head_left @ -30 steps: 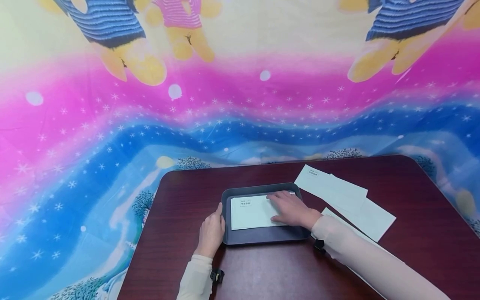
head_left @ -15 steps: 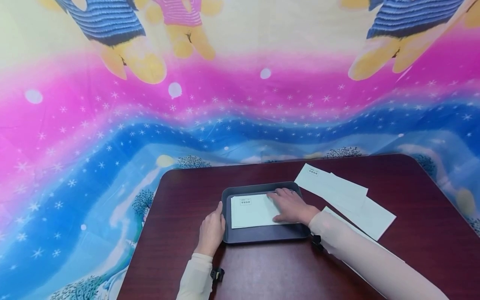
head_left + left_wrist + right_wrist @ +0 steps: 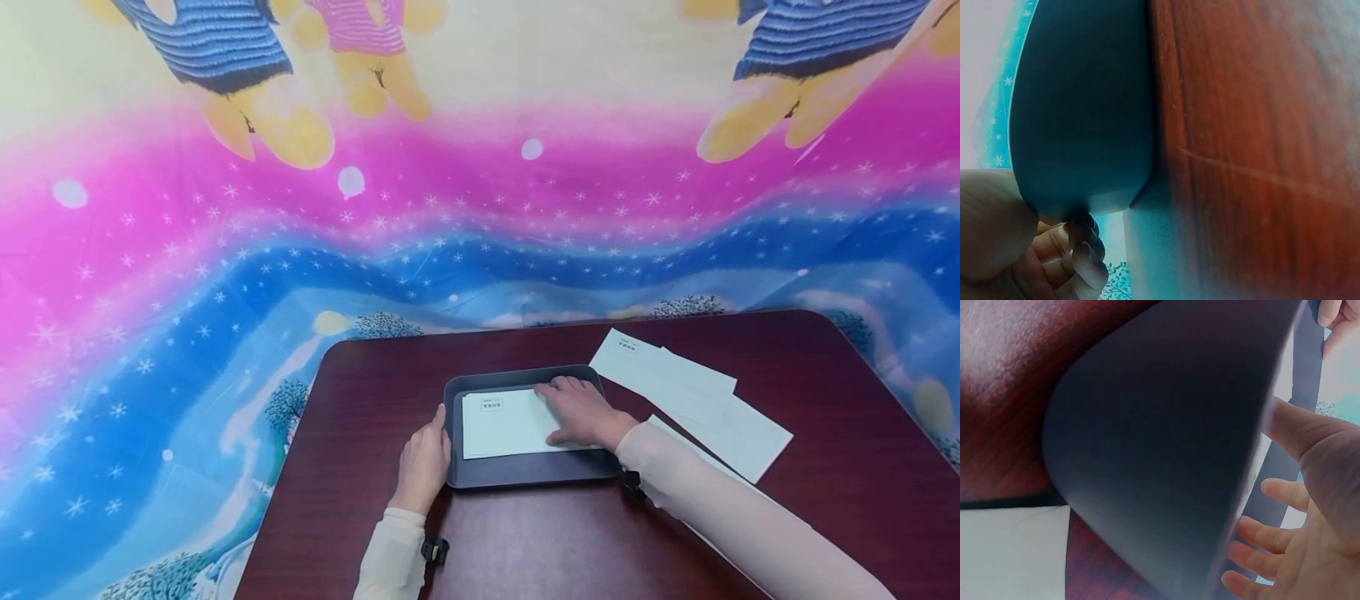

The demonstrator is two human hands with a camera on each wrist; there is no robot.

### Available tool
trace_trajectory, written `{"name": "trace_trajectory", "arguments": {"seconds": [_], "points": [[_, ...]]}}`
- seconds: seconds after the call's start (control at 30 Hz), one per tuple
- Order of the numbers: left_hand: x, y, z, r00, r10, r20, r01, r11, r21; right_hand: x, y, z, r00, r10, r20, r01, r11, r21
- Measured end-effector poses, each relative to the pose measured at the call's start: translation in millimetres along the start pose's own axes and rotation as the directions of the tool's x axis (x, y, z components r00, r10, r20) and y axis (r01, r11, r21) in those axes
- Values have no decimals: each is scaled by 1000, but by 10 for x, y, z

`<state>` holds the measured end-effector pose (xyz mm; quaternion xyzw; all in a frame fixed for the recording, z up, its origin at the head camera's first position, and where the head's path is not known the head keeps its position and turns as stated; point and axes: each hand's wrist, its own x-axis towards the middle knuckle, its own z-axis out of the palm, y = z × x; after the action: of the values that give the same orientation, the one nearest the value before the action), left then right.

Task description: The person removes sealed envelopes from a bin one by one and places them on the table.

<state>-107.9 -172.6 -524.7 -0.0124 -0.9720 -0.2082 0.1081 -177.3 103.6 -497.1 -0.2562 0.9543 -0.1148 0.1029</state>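
A dark grey tray stands on the table, with a stack of white envelopes inside. Small dark print in a box marks the top envelope's upper left. At the tray's left end, my left hand grips the rim and wall; its curled fingers meet the outer wall in the left wrist view. My right hand rests on the right part of the stack, fingers apart and mostly straight. In the right wrist view, the tray's outer wall partly hides that hand's contact with the envelopes.
To the tray's right, loose white envelopes overlap on the dark red-brown table. Another envelope lies partly under the right forearm. A printed cloth backdrop hangs behind the table's far edge.
Over the last second my right hand shifts very slightly upward on the stack, then stays put. The left hand, tray and loose envelopes keep their places.
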Motion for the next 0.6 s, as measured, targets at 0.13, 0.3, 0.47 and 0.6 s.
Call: {"name": "trace_trajectory", "arguments": {"seconds": [0.13,0.3,0.47,0.6], "points": [[-6,-2,5,1000,1,0,-1,1000,-4,3,-9,3,1000,4,-7,-4,1000,-12],[-1,-3,9,1000,-3,-8,3,1000,1,6,-18,2,1000,3,-17,-4,999,-31],[3,5,6,1000,0,-12,0,1000,2,21,-26,-1,999,15,-28,-15,1000,-26],[7,6,8,1000,2,-19,-2,1000,0,52,-34,-19,997,27,-69,-28,999,-16]]}}
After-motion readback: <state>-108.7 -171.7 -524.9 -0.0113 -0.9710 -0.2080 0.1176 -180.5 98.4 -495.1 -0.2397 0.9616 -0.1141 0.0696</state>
